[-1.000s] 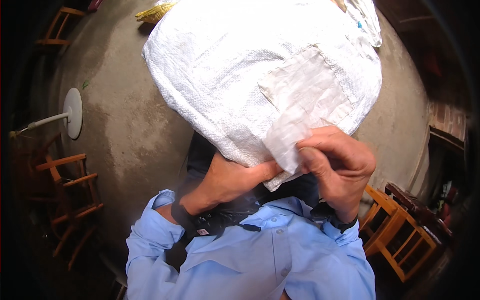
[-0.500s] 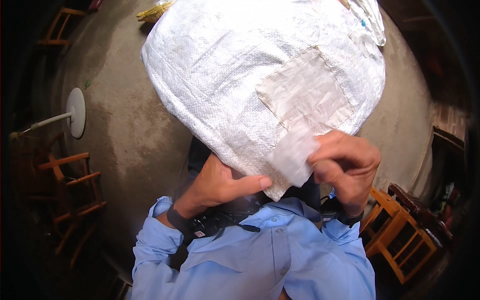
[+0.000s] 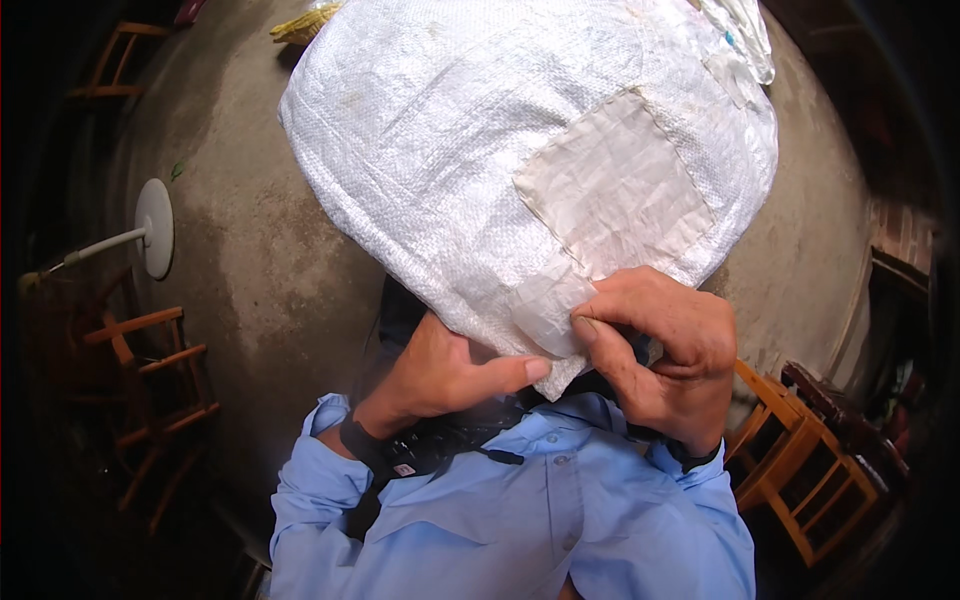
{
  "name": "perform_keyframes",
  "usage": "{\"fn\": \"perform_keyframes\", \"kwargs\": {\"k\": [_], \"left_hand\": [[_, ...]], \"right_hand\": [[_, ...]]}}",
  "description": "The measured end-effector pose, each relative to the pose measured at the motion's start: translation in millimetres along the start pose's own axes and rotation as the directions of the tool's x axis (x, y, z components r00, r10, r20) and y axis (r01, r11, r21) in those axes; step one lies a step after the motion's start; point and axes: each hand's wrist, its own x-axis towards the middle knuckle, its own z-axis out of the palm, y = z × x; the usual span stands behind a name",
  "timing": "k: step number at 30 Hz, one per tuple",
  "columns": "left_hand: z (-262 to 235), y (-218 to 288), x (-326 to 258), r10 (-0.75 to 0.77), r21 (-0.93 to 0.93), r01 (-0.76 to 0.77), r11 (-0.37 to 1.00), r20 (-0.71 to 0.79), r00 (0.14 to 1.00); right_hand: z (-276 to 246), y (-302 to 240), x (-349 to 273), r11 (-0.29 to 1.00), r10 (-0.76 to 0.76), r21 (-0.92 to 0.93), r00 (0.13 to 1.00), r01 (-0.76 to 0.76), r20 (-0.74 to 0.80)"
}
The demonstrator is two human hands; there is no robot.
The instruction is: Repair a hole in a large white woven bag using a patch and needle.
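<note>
A large white woven sack (image 3: pixel 430 150) spreads out in front of me, its near corner close to my shirt. A square off-white cloth patch (image 3: pixel 620 180) with a stitched edge lies on it at the right. My left hand (image 3: pixel 440 375) grips the sack's near corner, thumb on top and fingers hidden underneath. Between thumb and forefinger, my right hand (image 3: pixel 665 345) pinches a small translucent whitish piece of sheet (image 3: pixel 550 310). That piece rests against the sack near the corner, just below the patch and close to my left thumb.
A white round-based stand (image 3: pixel 155 230) is on the concrete floor (image 3: pixel 240 200) at the left, near wooden chairs (image 3: pixel 150 370). Another wooden chair (image 3: pixel 800 470) stands at the lower right. A yellow woven object (image 3: pixel 303 25) lies beyond the sack, and clear plastic (image 3: pixel 740 40) at its far right.
My right hand has moved left and slightly down, bringing the translucent piece from above the sack onto its surface near the corner. My left hand keeps its grip.
</note>
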Motion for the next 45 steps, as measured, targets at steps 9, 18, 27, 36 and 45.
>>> {"fn": "perform_keyframes", "kwargs": {"k": [9,18,27,36,45], "left_hand": [[14,-3,6,0.033,-0.151,-0.059,0.987,-0.169,0.985],[22,-11,12,0.039,-0.202,-0.095,0.975,-0.267,0.963],[21,-11,14,0.02,-0.183,-0.081,0.98,-0.312,0.95],[15,-9,13,0.048,-0.245,-0.145,0.959,-0.365,0.93],[-29,-14,-11,-0.061,-0.106,0.037,0.994,-0.226,0.972]], "right_hand": [[4,4,-2,0.994,-0.078,-0.076,0.997,0.079,0.015],[2,9,-3,0.99,-0.124,-0.067,0.992,0.126,0.025],[4,9,-4,0.999,-0.054,-0.009,0.998,0.053,-0.032],[6,10,-5,0.996,-0.077,-0.063,0.988,0.069,-0.131],[8,2,-20,0.973,-0.117,-0.166,0.961,0.162,0.249]]}}
